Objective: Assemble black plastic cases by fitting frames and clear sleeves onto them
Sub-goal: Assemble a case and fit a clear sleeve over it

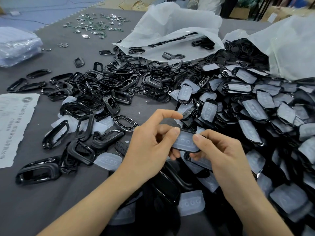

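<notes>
**Two hands pinch one sleeved case**

Left hand [150, 143] and right hand [221, 155] meet above the grey table [51, 193], thumbs on top, fingers curled beneath, both gripping the sleeved case [185, 142] between them. The left forefinger is lifted free. The case's long axis runs hand to hand, dimpled clear face up.

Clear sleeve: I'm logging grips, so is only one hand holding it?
No, the left hand and the right hand both pinch the clear sleeve between them.
</notes>
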### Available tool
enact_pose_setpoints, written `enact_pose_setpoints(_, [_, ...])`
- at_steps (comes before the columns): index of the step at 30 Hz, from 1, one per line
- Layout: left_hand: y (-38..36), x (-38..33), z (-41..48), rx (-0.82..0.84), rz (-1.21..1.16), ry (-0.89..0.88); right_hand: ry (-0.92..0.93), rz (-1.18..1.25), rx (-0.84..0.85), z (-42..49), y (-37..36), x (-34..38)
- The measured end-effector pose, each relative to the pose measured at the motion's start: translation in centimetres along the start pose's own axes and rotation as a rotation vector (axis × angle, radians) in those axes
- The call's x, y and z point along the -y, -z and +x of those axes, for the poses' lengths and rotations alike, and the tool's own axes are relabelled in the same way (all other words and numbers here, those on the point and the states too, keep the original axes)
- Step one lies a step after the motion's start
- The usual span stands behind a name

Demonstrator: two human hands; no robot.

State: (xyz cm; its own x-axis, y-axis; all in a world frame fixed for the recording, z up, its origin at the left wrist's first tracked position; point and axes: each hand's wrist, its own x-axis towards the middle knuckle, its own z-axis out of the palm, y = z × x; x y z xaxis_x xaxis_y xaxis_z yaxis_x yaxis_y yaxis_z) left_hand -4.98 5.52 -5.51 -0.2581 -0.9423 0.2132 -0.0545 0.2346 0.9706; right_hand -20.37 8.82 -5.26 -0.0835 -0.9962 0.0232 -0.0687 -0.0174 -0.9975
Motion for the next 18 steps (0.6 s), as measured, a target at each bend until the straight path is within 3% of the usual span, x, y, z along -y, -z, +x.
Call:
enact_pose_setpoints(5, [-0.04,0.01,0.14,-0.023,0.068,-0.015,0.024,-0.049,0.006,-0.01,0.03,0.00])
enact_pose_setpoints(9, [0.09,-0.41,0.06,-0.035,-0.058,0.037,0.040,-0.082,-0.009,-0.07,-0.13,0.03])
enact_pose_setpoints(13, [0.07,-0.38,0.08,0.035,-0.133,0.084,0.069,-0.087,-0.087,0.09,0.17,0.08])
enact_pose_setpoints(18, [-0.20,0.00,0.04,0.089,-0.030,0.091,0.068,-0.086,-0.069,0.15,0.27,0.06])
